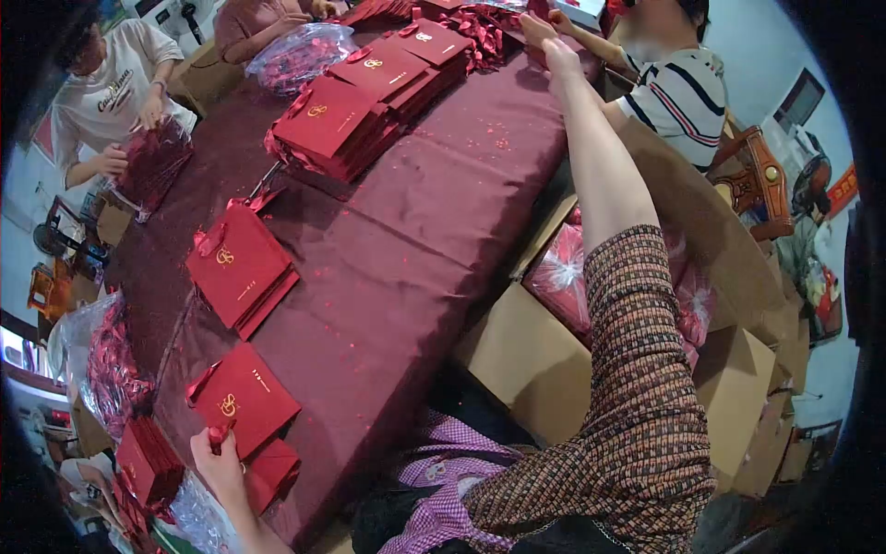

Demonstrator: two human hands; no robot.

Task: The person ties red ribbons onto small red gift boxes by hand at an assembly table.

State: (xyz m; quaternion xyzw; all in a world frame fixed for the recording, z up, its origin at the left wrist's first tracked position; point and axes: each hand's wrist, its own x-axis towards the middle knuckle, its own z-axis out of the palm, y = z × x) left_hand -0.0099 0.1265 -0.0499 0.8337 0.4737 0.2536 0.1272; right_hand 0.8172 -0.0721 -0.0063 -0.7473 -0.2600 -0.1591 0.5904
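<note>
My left hand [218, 462] is closed on a red ribbon [220, 432] at the lower left. Just beyond it lies a flat red gift bag [247, 392] with a gold emblem, and a smaller red piece [270, 473] rests beside my wrist. My right arm, in a tweed sleeve, stretches to the far end of the table. There my right hand [552, 51] has its fingers extended, near a heap of red ribbons [484, 37] and close to another person's hand. Its fingertips are small and partly hard to make out.
Stacks of red gift bags [332, 115] and a smaller stack [242, 263] lie on the dark red tablecloth [406, 240]. Several people work around the table. Clear plastic packs [106, 369] line the left edge. Cardboard boxes [540, 355] with wrapped red packs stand under my right arm.
</note>
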